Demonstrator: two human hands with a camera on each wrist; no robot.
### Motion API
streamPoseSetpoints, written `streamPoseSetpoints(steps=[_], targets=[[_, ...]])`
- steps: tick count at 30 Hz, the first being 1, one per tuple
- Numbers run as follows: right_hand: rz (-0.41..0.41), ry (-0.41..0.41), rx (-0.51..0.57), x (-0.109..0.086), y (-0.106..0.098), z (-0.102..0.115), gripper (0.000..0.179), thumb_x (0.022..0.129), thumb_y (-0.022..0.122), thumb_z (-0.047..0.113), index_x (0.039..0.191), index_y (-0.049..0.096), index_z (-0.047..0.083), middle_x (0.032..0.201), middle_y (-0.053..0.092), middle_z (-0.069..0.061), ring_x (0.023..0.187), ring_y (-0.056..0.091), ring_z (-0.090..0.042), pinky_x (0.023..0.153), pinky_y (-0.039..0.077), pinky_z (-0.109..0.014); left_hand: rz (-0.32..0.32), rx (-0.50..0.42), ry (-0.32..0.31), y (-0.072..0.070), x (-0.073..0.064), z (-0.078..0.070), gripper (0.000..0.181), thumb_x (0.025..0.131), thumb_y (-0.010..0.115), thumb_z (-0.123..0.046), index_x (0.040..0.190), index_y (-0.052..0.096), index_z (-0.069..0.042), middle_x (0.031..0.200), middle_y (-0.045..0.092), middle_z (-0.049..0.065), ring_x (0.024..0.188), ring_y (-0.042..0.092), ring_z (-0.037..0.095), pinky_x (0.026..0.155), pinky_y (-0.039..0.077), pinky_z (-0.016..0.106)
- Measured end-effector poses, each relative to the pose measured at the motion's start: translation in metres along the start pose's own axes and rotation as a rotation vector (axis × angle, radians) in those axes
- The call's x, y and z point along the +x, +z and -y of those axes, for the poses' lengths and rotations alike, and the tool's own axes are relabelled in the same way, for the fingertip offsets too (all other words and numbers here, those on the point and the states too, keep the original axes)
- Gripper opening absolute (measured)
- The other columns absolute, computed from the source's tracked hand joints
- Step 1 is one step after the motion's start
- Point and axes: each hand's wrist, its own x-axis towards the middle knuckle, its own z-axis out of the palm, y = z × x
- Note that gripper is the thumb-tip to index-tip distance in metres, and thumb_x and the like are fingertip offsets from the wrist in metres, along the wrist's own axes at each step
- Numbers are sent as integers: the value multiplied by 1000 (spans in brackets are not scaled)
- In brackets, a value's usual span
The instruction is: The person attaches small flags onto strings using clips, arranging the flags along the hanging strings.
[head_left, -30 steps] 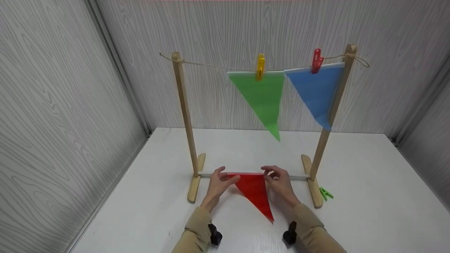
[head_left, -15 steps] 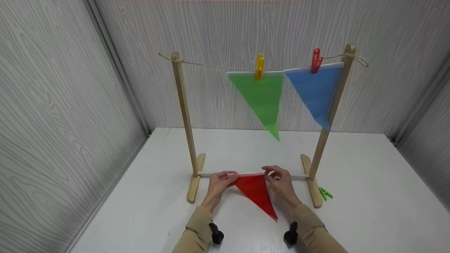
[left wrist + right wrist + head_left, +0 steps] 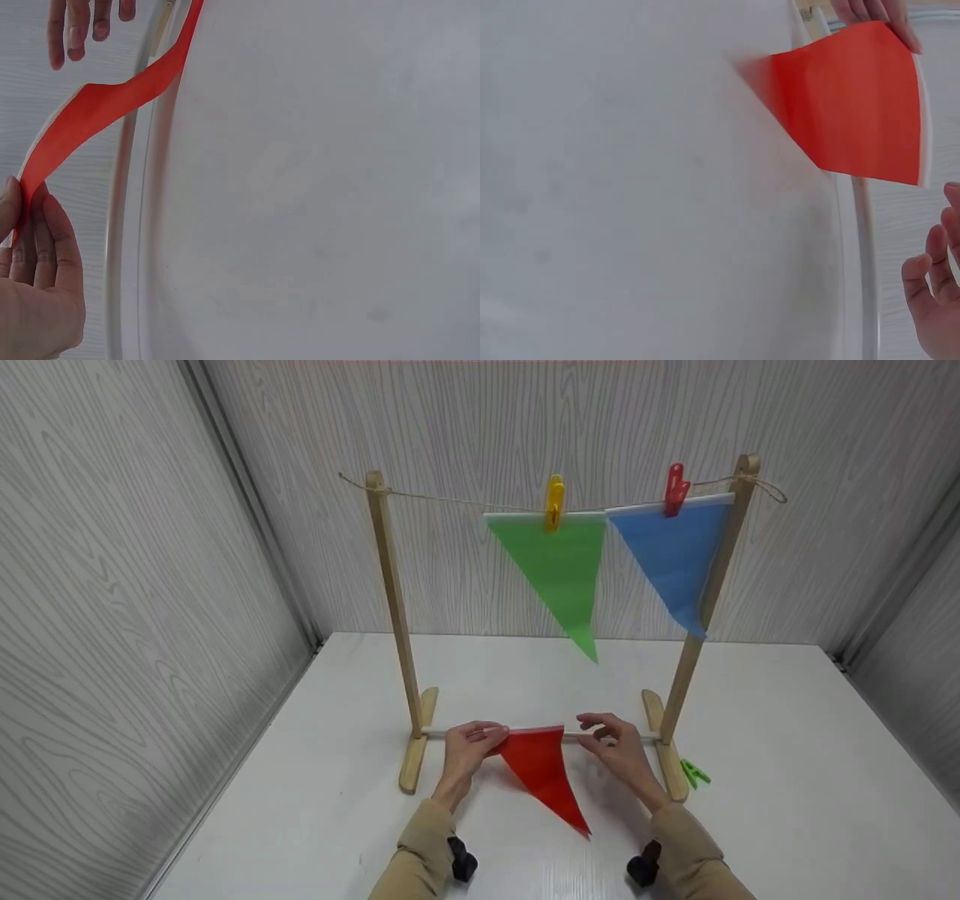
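Observation:
My left hand (image 3: 466, 750) pinches the top left corner of a red triangular pennant (image 3: 544, 769), thumb in front and fingers behind. The pennant's white top edge runs to the right and its tip hangs down toward me. In the left wrist view the pennant (image 3: 90, 112) curves away from the pinching hand (image 3: 41, 277). My right hand (image 3: 619, 750) is just right of the pennant's free corner, fingers apart and loosely bent, holding nothing. The right wrist view shows a gap between the right hand (image 3: 937, 277) and the pennant (image 3: 855, 105).
A wooden stand with a left post (image 3: 394, 607) and right post (image 3: 712, 592) carries a string (image 3: 442, 499). A yellow clothespin (image 3: 554, 502) holds a green pennant (image 3: 562, 570); a red clothespin (image 3: 676, 491) holds a blue one (image 3: 675, 555). A green clothespin (image 3: 695, 774) lies by the right foot.
My left hand closed its fingers and thumb on the pennant's left corner. My right hand let go of the right corner and moved off to the right.

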Motion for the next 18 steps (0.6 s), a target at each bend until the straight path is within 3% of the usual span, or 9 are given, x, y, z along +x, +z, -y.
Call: streamPoseSetpoints(steps=[4, 8, 11, 18], targets=[[-2, 50, 3, -5, -24, -3, 26, 91, 72, 5, 118, 71, 7, 117, 71, -15, 96, 63, -16, 85, 54, -20, -18, -4, 5, 0, 0, -1, 29, 91, 76, -22, 107, 73, 2, 100, 78, 17, 88, 77, 22, 86, 62, 34], [-44, 125, 68, -13, -47, -5, 27, 92, 72, 7, 120, 70, 3, 113, 70, -16, 91, 63, -11, 69, 53, -19, -16, -23, 28, 0, 0, 0, 27, 91, 76, -19, 106, 72, 3, 98, 78, 16, 86, 76, 21, 86, 62, 33], [-82, 181, 46, -19, -64, -8, 29, 94, 70, 11, 122, 69, 3, 107, 69, -7, 89, 64, -7, 64, 52, -19, -5, -49, 41, 0, 1, 1, 26, 89, 77, -14, 106, 72, 5, 97, 78, 16, 86, 76, 19, 85, 62, 33], [-157, 289, 15, -32, -100, -18, 41, 95, 71, 23, 128, 65, 1, 100, 67, 18, 91, 62, -2, 74, 54, -18, -3, -72, 41, 0, 3, 2, 27, 88, 78, -11, 107, 71, 5, 101, 77, 16, 87, 75, 17, 85, 62, 32]])
